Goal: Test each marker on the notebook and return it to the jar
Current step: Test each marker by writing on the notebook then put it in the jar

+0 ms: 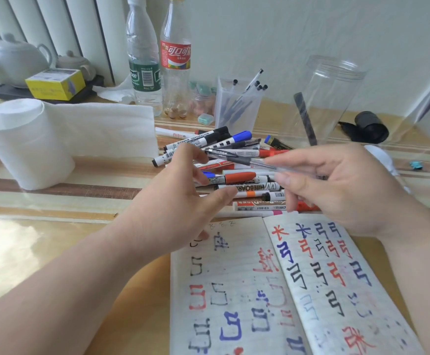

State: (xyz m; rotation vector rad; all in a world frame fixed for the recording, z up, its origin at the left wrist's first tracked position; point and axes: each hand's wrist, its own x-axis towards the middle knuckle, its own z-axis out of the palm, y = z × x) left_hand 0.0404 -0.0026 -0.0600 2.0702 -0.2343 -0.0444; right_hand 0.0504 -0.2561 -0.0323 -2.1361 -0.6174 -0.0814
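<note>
My right hand (337, 185) pinches a clear-barrelled pen with a black grip (237, 158) and holds it level above a pile of whiteboard markers (247, 187). My left hand (180, 198) hovers beside it with fingers spread and loose; its top fingertip is right at the pen's dark end, and whether they touch is unclear. The open notebook (237, 267) lies in front of the pile, covered in red, blue and black test marks. A clear plastic jar (337, 80) stands behind the pile at the right with one dark marker (304, 119) leaning inside.
A tissue roll (26, 144) stands at the left with a sheet trailing right. Two plastic bottles (175, 60) and a translucent pen holder (237, 106) stand behind the pile. A teapot (14, 57) and yellow box (55, 83) sit far left; a black roll (370, 126) lies at right.
</note>
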